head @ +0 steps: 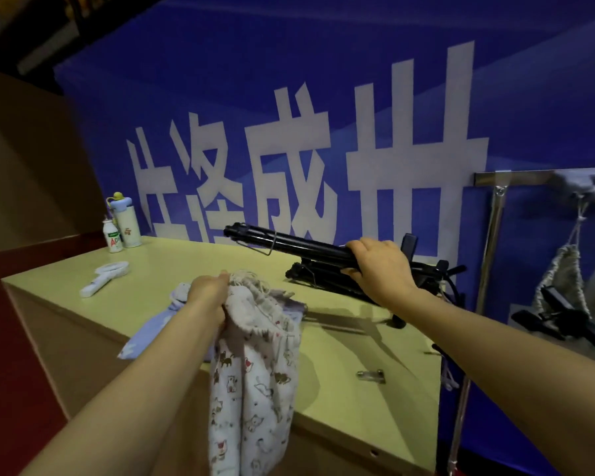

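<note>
My left hand (pixel 208 295) grips the gathered waistband of a white garment with small animal prints (pixel 255 369); the cloth hangs down over the front edge of the pale green table (pixel 340 345). A light blue printed cloth (pixel 145 334) lies on the table under my left forearm. My right hand (pixel 378 266) holds a bundle of black hangers with metal clips (pixel 289 240), lifted above the table. More black hangers (pixel 323 281) lie in a pile beneath it.
A white hand-held fan (pixel 103 278), a small drink bottle (pixel 112 237) and a cream flask with a blue lid (pixel 126 221) stand at the table's far left. A metal clip (pixel 371 375) lies near the right edge. A chrome rack (pixel 492 242) with hanging items stands to the right.
</note>
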The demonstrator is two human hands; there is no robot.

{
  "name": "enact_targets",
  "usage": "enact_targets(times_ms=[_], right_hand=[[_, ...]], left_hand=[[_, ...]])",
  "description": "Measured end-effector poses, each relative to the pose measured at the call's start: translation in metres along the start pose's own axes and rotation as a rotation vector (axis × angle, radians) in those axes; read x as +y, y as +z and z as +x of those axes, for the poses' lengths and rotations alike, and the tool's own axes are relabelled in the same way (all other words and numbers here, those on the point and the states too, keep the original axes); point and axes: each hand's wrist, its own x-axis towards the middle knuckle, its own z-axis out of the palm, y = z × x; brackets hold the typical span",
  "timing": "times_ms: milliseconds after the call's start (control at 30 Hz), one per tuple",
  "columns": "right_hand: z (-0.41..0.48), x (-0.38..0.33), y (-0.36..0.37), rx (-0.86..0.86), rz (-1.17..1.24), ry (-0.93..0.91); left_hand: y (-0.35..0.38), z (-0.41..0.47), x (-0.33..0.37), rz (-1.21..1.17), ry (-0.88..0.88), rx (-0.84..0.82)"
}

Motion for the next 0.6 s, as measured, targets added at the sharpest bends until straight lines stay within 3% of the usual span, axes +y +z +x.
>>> enact_targets(times_ms=[200,467,600], right_hand=[[-0.037,-0.01,-0.033,0.048,-0.039,-0.18],[-0.064,0.004,-0.066,0.123,-0.082,-0.246],[-0.068,0.005,-0.075,0.154,-0.142,-0.325]], left_hand=[[-0.041,-0.005,-0.007,0.077,-0.002,0.087],[-0.062,-0.016,0.006,0.119,0.053,0.119],[-0.056,-0.035,0.017,0.262,0.17,0.166]])
